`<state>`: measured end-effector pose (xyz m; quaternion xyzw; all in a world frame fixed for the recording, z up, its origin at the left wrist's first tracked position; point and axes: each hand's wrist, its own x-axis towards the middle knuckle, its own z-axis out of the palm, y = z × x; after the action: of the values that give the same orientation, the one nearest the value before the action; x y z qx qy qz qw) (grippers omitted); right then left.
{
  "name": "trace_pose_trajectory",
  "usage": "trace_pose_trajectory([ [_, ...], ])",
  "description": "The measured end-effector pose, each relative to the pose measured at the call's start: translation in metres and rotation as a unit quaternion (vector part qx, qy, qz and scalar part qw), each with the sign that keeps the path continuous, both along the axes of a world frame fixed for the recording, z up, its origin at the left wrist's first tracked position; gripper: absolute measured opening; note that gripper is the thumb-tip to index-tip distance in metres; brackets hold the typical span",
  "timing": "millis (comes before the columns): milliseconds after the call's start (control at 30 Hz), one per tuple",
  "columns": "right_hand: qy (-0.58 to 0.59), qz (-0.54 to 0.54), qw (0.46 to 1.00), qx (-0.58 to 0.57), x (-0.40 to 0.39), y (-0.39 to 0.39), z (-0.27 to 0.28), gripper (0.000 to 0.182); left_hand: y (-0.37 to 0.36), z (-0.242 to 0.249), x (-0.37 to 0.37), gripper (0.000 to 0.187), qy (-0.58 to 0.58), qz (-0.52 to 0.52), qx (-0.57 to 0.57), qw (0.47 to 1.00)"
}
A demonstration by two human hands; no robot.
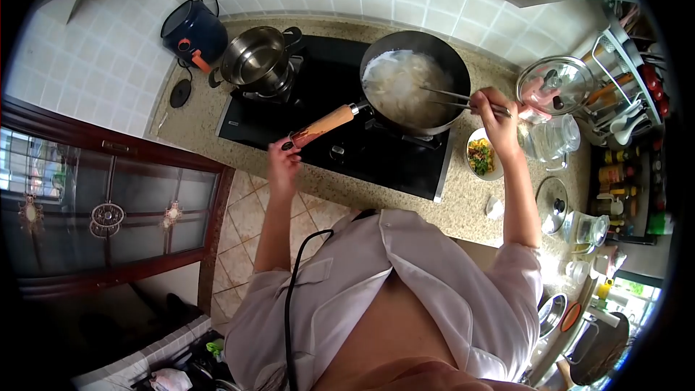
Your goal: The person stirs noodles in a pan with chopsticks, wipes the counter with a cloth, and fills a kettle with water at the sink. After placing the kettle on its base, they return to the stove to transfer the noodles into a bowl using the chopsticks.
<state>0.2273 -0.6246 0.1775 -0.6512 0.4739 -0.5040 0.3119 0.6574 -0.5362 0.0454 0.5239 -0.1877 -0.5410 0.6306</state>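
Observation:
A dark wok stands on the right side of the black stove, holding cloudy, steaming liquid with pale food in it. My left hand is closed at the end of its wooden handle. In my right hand is a pair of chopsticks, closed in my fingers, with the tips reaching into the wok's contents. Just below that hand, on the counter, sits a white bowl of chopped yellow, green and reddish food.
A steel pot sits on the left burner, beside a dark blue appliance with an orange handle. At the right are a glass lid, a glass jug, another lid and a utensil rack.

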Motion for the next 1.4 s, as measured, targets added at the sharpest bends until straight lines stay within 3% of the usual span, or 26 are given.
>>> trace_pose_trajectory([
  [33,0.001,0.001,1.0,-0.001,0.001,-0.013,-0.002,0.017,-0.004,0.011,0.006,0.034,0.001,0.001,-0.001,1.0],
  [100,0.126,-0.012,0.992,0.016,0.003,-0.037,-0.006,0.018,-0.014,0.032,0.013,0.034,-0.137,0.027,-0.036,0.99],
  [133,0.127,-0.011,0.992,0.016,0.004,-0.048,-0.008,0.018,-0.019,0.045,0.011,0.034,-0.136,0.028,-0.036,0.99],
  [200,0.304,-0.052,0.951,-0.026,0.007,-0.07,-0.014,0.018,-0.029,0.067,0.004,0.035,-0.353,-0.072,-0.055,0.931],
  [267,0.29,-0.037,0.956,-0.013,0.011,-0.092,-0.037,0.017,-0.038,0.075,-0.004,0.032,-0.367,-0.102,-0.094,0.92],
  [333,0.259,-0.011,0.966,0.018,0.019,-0.111,-0.06,0.017,-0.043,0.085,-0.014,0.029,-0.466,-0.262,-0.062,0.843],
  [433,0.22,0.026,0.972,0.075,0.043,-0.128,-0.07,0.019,-0.049,0.089,-0.019,0.033,-0.505,-0.301,-0.069,0.806],
  [500,0.213,0.061,0.975,0.023,0.053,-0.134,-0.086,0.014,-0.052,0.093,-0.022,0.035,-0.55,-0.313,-0.052,0.773],
  [600,0.237,0.112,0.965,0.009,0.057,-0.136,-0.101,0.015,-0.054,0.09,-0.021,0.03,-0.58,-0.289,-0.066,0.759],
  [667,0.171,0.204,0.958,0.11,0.059,-0.116,-0.072,0.016,-0.056,0.092,-0.021,0.03,-0.599,-0.275,-0.068,0.749],
  [700,0.062,0.251,0.94,0.224,0.063,-0.094,-0.037,0.016,-0.057,0.092,-0.021,0.029,-0.617,-0.262,-0.07,0.739],
  [867,0.128,0.198,0.935,0.265,0.041,-0.065,0.007,0.016,-0.065,0.093,-0.016,0.029,-0.616,-0.262,-0.079,0.739],
  [933,0.149,0.176,0.95,0.21,0.024,-0.057,0.011,0.015,-0.067,0.094,-0.015,0.029,-0.629,-0.257,-0.084,0.728],
  [1000,0.149,0.174,0.955,0.186,0.017,-0.051,0.014,0.014,-0.073,0.092,-0.012,0.029,-0.626,-0.265,-0.082,0.729],
  [1200,0.102,0.153,0.949,0.256,0.03,-0.035,0.01,0.014,-0.081,0.087,-0.008,0.028,-0.612,-0.265,-0.114,0.736],
  [1300,0.191,0.274,0.938,0.091,0.036,-0.047,-0.022,0.008,-0.083,0.081,-0.007,0.027,-0.61,-0.265,-0.103,0.739],
  [1333,0.191,0.272,0.939,0.091,0.036,-0.053,-0.029,0.008,-0.083,0.082,-0.007,0.027,-0.61,-0.267,-0.104,0.739],
  [1400,0.27,0.239,0.93,-0.067,0.038,-0.062,-0.035,0.008,-0.082,0.082,-0.007,0.027,-0.607,-0.282,-0.082,0.739],
])
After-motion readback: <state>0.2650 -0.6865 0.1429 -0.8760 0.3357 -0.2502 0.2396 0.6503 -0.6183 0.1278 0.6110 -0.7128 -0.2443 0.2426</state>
